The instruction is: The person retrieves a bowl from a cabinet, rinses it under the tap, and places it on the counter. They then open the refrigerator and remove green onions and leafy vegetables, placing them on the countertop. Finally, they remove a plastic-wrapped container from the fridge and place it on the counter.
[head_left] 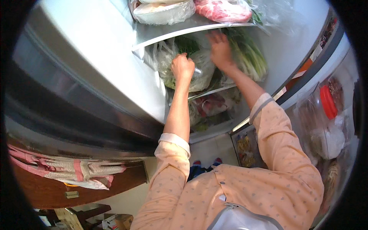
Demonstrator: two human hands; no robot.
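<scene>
My left hand (183,68) is closed in a fist on a clear plastic bag of leafy greens (203,78), which rests on a refrigerator shelf. Dark green leaves (188,46) show just beyond that fist. To its right, my right hand (221,51) reaches under the shelf above, a little smeared by motion. Its fingers look stretched out, and I see nothing held in them. Beside it lies a bundle of long green stalks like scallions (249,57) in clear plastic. Whether the right fingertips touch this bundle cannot be made out.
The upper shelf's white edge (191,35) runs just above my hands, carrying wrapped red meat (222,10) and a wrapped bowl (165,13). Bagged food lies in a lower compartment (211,105). At right, the open door holds a red-lidded jar (328,102). A pink-trimmed cloth (80,170) lies lower left.
</scene>
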